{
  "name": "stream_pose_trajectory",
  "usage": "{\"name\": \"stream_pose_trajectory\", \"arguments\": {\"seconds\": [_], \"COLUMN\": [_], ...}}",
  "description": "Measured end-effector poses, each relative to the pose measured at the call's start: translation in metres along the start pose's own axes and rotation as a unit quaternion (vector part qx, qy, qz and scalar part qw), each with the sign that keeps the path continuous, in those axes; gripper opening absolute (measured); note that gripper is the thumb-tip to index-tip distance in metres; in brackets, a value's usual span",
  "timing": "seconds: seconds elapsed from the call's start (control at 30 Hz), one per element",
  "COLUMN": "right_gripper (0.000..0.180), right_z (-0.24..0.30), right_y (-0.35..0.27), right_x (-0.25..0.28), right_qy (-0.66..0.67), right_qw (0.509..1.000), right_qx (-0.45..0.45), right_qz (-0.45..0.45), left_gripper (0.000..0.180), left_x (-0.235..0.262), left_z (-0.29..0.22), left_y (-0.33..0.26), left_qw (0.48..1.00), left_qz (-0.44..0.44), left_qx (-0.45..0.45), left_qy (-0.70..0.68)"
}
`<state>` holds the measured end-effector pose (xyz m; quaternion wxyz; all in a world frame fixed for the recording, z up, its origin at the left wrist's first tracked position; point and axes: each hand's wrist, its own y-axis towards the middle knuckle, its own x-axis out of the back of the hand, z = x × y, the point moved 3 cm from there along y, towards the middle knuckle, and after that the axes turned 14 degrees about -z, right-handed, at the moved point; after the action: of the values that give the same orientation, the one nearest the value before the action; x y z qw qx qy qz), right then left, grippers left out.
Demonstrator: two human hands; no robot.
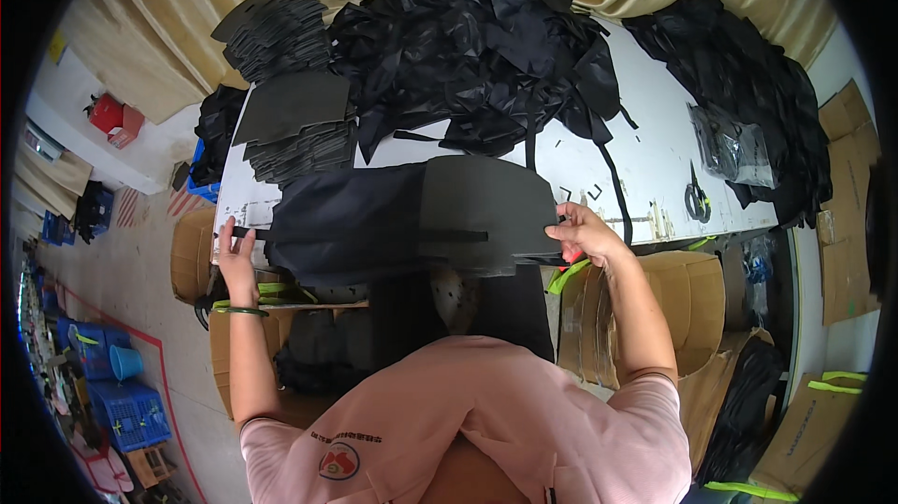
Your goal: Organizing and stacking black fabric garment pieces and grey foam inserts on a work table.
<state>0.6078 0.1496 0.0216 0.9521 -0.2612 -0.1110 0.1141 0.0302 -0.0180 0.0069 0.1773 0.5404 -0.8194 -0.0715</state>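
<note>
A long black fabric piece (351, 214) with a dark grey foam sheet (486, 195) over its right part stretches between my hands at the table's near edge. A narrow black strap (393, 237) runs along it. My left hand (238, 251) is closed in a pinch on the strap's left end. At the other side my right hand (587, 234) is closed on the right edge of the foam sheet, thumb and fingers gripping its corner. A small red thing (571, 256) shows under that hand; its kind is unclear.
Behind lie a heap of black fabric pieces (468, 45), stacked grey foam sheets (297, 116) and another black pile (739, 83). Scissors (696, 200) and a clear plastic bag (734, 146) rest on the white table (655, 144). Cardboard boxes (673, 307) stand below its near edge.
</note>
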Motion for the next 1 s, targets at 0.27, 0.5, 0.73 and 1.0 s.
{"name": "stream_pose_trajectory", "arguments": {"seconds": [0.27, 0.5, 0.73, 1.0], "right_gripper": [0.045, 0.046, 0.039, 0.031], "right_z": [0.007, 0.010, 0.007, 0.002], "right_y": [-0.017, -0.025, -0.029, -0.029], "right_x": [-0.002, -0.006, -0.014, -0.016], "right_qy": [0.140, 0.215, 0.073, 0.019], "right_qw": [0.990, 0.976, 0.994, 0.996], "right_qx": [-0.015, -0.014, 0.072, 0.082], "right_qz": [-0.003, 0.020, -0.027, -0.042], "left_gripper": [0.059, 0.054, 0.031, 0.025], "left_x": [-0.085, -0.153, -0.176, -0.174], "left_z": [-0.125, -0.146, -0.129, -0.121], "left_y": [-0.196, -0.261, -0.263, -0.269], "left_qw": [0.671, 0.547, 0.629, 0.617], "left_qz": [0.555, 0.437, 0.372, 0.351], "left_qx": [0.401, 0.609, 0.576, 0.596], "left_qy": [-0.285, -0.372, -0.368, -0.376]}}
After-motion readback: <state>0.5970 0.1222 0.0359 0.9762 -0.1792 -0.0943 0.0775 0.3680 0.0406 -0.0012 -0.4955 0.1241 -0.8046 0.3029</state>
